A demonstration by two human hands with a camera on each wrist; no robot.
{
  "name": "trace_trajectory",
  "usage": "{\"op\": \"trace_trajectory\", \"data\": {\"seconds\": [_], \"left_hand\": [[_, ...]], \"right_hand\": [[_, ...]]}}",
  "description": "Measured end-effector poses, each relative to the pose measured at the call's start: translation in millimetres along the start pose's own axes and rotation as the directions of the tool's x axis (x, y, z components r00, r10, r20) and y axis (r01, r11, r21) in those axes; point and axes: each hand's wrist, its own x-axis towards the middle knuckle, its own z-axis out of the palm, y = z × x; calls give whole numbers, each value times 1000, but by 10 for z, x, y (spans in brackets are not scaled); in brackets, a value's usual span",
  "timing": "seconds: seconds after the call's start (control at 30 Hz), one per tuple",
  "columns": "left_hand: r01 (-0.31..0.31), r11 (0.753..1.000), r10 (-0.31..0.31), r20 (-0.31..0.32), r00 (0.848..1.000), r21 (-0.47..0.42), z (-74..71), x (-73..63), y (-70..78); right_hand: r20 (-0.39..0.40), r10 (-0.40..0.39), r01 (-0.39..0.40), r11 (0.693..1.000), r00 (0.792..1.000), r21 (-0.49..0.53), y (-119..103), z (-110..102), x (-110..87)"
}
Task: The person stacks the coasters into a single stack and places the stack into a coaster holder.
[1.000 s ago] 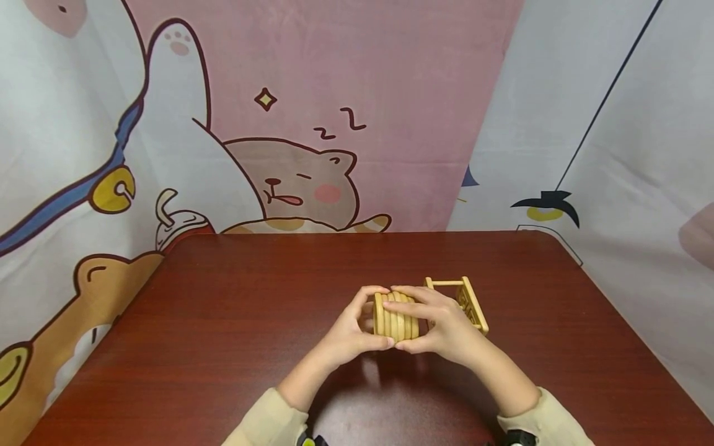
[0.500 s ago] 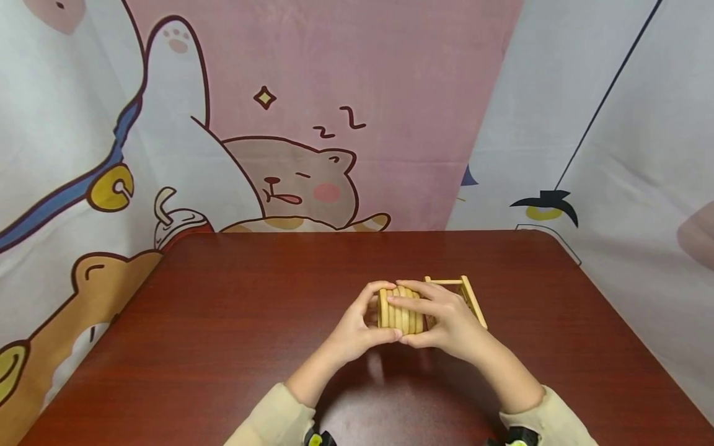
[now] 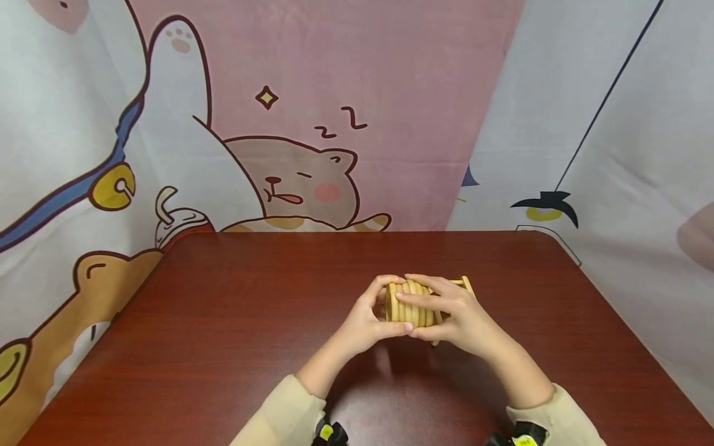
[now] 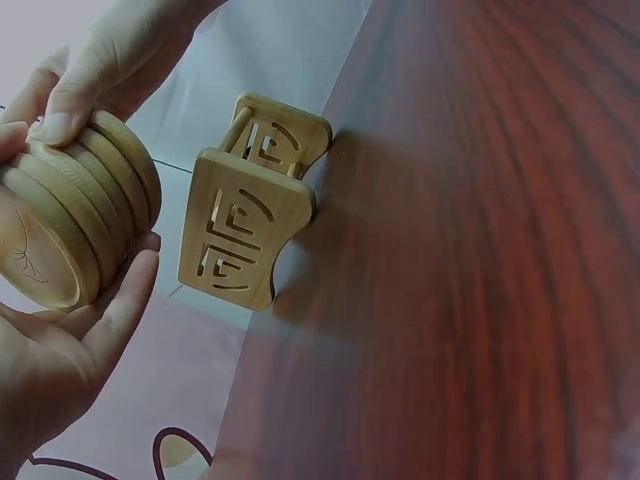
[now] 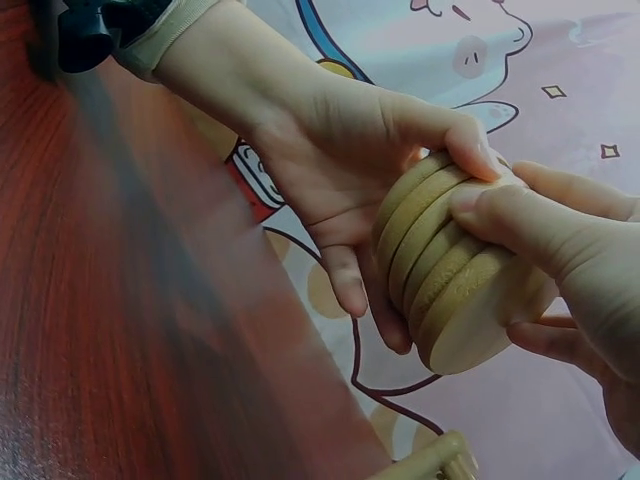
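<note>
Both hands hold a stack of several round wooden coasters (image 3: 414,306) on edge, raised above the table. My left hand (image 3: 365,319) grips the left end, thumb in front and fingers behind. From the other side, my right hand (image 3: 460,313) pinches the stack between thumb and fingers. A thin line drawing marks the outer face of the nearest coaster (image 4: 40,250) in the left wrist view. Behind my right hand stands a wooden coaster holder (image 4: 275,210) with cut-out end panels joined by rods. In the head view the hand hides most of it.
The reddish-brown table (image 3: 251,310) spreads around the hands. A cloth backdrop (image 3: 418,124) with cartoon animals hangs behind its far edge. Dark straps with cameras (image 3: 329,432) sit at the cuffs of both sleeves (image 3: 281,412).
Both hands have shifted right and slightly away with the coaster stack. In the head view my right hand now covers more of the holder, which looks unmoved.
</note>
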Motion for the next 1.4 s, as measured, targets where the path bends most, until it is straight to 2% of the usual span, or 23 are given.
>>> {"op": "trace_trajectory", "data": {"seconds": [0.27,0.7,0.87,1.0,1.13,1.4], "left_hand": [[7,1000,-7,-4,1000,25,65,19,255],[20,1000,-21,-23,1000,-9,165,136,217],[16,1000,-16,-25,1000,3,209,208,211],[29,999,-28,-35,999,17,233,263,205],[25,1000,-25,-40,999,12,252,318,144],[21,1000,-19,-73,997,21,291,439,-194]], "right_hand": [[-1,19,-19,1000,1000,7,56,-46,-20],[36,41,-43,997,999,65,146,-173,-58],[48,39,-44,994,998,104,191,-250,-55],[42,30,-34,995,999,89,235,-291,-54],[30,16,-18,998,999,68,283,-320,-60],[32,18,-20,998,999,59,369,-359,-108]]}}
